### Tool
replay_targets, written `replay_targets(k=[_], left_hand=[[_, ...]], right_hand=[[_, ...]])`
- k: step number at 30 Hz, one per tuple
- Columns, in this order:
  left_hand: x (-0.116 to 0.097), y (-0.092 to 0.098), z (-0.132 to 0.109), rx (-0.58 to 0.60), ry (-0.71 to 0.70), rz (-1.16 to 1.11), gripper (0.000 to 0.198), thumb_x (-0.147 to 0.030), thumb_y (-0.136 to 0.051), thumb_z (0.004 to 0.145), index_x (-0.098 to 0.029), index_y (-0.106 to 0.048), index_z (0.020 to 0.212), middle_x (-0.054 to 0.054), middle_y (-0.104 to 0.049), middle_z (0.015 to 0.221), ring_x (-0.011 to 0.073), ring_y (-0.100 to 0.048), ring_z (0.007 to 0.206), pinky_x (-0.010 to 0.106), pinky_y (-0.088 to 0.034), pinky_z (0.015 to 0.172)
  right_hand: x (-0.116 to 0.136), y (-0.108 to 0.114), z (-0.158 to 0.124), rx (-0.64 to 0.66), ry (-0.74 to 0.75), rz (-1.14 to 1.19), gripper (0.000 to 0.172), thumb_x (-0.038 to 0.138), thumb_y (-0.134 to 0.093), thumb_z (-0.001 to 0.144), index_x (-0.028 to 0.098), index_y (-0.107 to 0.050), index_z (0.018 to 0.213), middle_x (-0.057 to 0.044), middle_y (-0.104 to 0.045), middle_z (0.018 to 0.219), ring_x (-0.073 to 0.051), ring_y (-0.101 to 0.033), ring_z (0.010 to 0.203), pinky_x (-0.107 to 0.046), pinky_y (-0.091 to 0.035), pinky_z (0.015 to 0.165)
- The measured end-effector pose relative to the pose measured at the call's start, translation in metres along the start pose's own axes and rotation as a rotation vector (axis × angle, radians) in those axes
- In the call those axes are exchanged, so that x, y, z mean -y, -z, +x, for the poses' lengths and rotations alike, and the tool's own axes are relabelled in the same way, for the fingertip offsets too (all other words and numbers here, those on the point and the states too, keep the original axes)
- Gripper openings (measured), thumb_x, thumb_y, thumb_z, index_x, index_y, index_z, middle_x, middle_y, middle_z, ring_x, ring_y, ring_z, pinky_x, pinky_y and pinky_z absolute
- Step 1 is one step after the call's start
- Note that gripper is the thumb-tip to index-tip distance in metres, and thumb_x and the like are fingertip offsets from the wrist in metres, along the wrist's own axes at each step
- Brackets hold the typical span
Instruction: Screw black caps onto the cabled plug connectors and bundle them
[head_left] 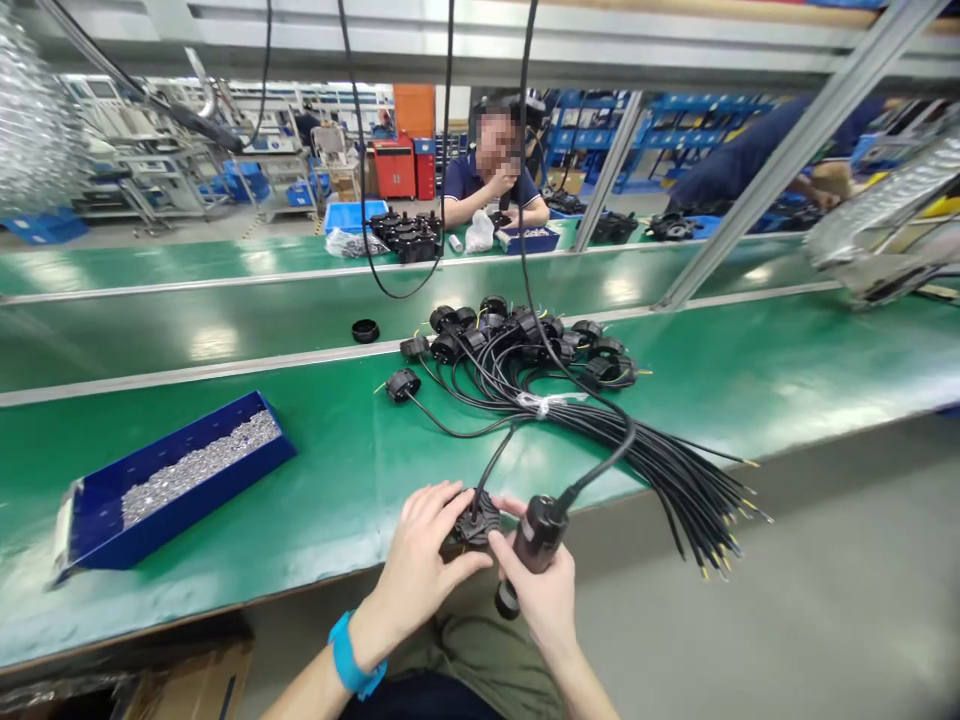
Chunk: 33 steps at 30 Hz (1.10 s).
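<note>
At the front edge of the green bench, my left hand [424,550], with a blue band at its wrist, is closed around a black ribbed round housing [480,520]. A black cable rises from the housing toward the tied bundle. My right hand [547,595] grips a black corded electric screwdriver [540,535], held at a tilt. Its thumb and fingertips also reach the housing's right side. The housing's underside is hidden. Beyond my hands lies a bundle of black cables [600,425], tied with a white strip, with several round black housings [517,335] on their far ends.
A blue bin [169,530] of small metal parts sits on the left of the bench [337,480]. A black ring [365,330] lies behind the metal rail. The screwdriver's cord hangs from above. Across the bench a person [491,175] sits near a heap of black parts [409,235].
</note>
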<state>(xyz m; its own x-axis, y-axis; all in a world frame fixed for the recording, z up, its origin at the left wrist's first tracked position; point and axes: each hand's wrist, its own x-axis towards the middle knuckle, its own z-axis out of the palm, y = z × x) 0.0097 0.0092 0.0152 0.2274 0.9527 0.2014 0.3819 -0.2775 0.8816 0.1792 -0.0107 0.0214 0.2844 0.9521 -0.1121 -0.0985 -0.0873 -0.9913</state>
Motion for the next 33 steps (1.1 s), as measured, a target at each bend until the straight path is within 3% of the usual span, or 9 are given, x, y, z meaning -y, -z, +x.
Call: replay_targets(k=[3, 6, 11, 16, 20, 23, 26, 29, 33], left_hand=[[-0.002, 0.005, 0.002, 0.005, 0.033, 0.004, 0.045, -0.039, -0.075, 0.087, -0.035, -0.068, 0.131, 0.009, -0.058, 0.145, 0.0352, -0.047, 0.135, 0.056, -0.029, 0.116], [-0.004, 0.006, 0.007, -0.045, 0.02, 0.03, 0.024, -0.037, -0.073, 0.088, -0.03, -0.077, 0.111, 0.011, -0.063, 0.135, 0.0332, -0.054, 0.125, 0.051, -0.039, 0.107], [-0.01, 0.01, 0.012, 0.035, -0.099, 0.11, 0.012, -0.032, -0.067, 0.094, -0.026, -0.075, 0.1, 0.01, -0.066, 0.126, 0.0282, -0.058, 0.118, 0.044, -0.044, 0.101], [-0.016, 0.015, 0.019, 0.133, -0.252, 0.274, 0.011, -0.028, -0.065, 0.095, -0.025, -0.074, 0.101, 0.009, -0.069, 0.125, 0.026, -0.061, 0.114, 0.042, -0.044, 0.1], [-0.018, 0.011, 0.021, 0.141, -0.239, 0.289, 0.014, -0.028, -0.063, 0.096, -0.026, -0.075, 0.102, 0.01, -0.068, 0.129, 0.0278, -0.061, 0.114, 0.044, -0.046, 0.098], [-0.018, 0.008, 0.02, 0.126, -0.179, 0.172, 0.016, -0.028, -0.063, 0.096, -0.027, -0.076, 0.103, 0.01, -0.068, 0.13, 0.0295, -0.06, 0.117, 0.046, -0.045, 0.1], [-0.02, 0.009, 0.022, 0.148, -0.137, 0.058, 0.015, -0.029, -0.064, 0.095, -0.026, -0.077, 0.103, 0.011, -0.067, 0.13, 0.0304, -0.058, 0.119, 0.046, -0.044, 0.102], [-0.026, 0.015, 0.026, 0.22, -0.132, 0.068, 0.016, -0.032, -0.062, 0.096, -0.025, -0.076, 0.1, 0.011, -0.066, 0.129, 0.0306, -0.057, 0.119, 0.045, -0.044, 0.101], [-0.037, 0.021, 0.03, 0.268, -0.155, 0.177, 0.02, -0.035, -0.057, 0.098, -0.024, -0.074, 0.1, 0.01, -0.065, 0.129, 0.0295, -0.057, 0.116, 0.043, -0.045, 0.097]], right_hand=[[-0.016, 0.003, -0.008, -0.032, 0.067, -0.033, 0.056, 0.033, -0.086, 0.071, 0.018, -0.071, 0.124, -0.001, -0.071, 0.075, -0.016, -0.061, 0.059, -0.033, -0.058, 0.067], [-0.023, 0.003, -0.008, 0.033, 0.1, -0.033, 0.061, 0.03, -0.085, 0.073, 0.021, -0.068, 0.13, -0.006, -0.077, 0.098, -0.024, -0.072, 0.087, -0.042, -0.06, 0.091], [-0.027, 0.005, 0.002, 0.105, 0.103, 0.014, 0.057, 0.028, -0.086, 0.07, 0.02, -0.071, 0.124, -0.011, -0.072, 0.127, -0.031, -0.067, 0.119, -0.052, -0.05, 0.109], [-0.027, 0.008, 0.008, 0.083, 0.061, 0.024, 0.055, 0.031, -0.09, 0.063, 0.018, -0.074, 0.115, -0.013, -0.075, 0.12, -0.032, -0.071, 0.111, -0.054, -0.054, 0.104], [-0.022, 0.01, 0.007, 0.095, 0.082, 0.0, 0.053, 0.032, -0.087, 0.067, 0.018, -0.074, 0.116, -0.012, -0.075, 0.12, -0.031, -0.071, 0.109, -0.051, -0.055, 0.103], [-0.012, 0.019, 0.006, 0.06, 0.141, 0.005, 0.045, 0.03, -0.084, 0.073, 0.019, -0.073, 0.115, -0.011, -0.076, 0.115, -0.024, -0.073, 0.083, -0.042, -0.062, 0.083], [0.01, 0.031, 0.008, 0.011, 0.238, 0.082, 0.035, 0.03, -0.078, 0.081, 0.019, -0.069, 0.113, -0.009, -0.079, 0.096, -0.013, -0.059, 0.05, -0.032, -0.056, 0.055], [0.042, 0.037, 0.011, 0.083, 0.367, 0.229, 0.029, 0.035, -0.074, 0.087, 0.022, -0.064, 0.111, -0.003, -0.074, 0.076, -0.014, -0.057, 0.047, -0.03, -0.05, 0.049], [0.077, 0.019, 0.016, 0.195, 0.456, 0.383, 0.026, 0.042, -0.071, 0.088, 0.023, -0.063, 0.105, 0.002, -0.063, 0.061, -0.013, -0.052, 0.044, -0.028, -0.046, 0.045]])
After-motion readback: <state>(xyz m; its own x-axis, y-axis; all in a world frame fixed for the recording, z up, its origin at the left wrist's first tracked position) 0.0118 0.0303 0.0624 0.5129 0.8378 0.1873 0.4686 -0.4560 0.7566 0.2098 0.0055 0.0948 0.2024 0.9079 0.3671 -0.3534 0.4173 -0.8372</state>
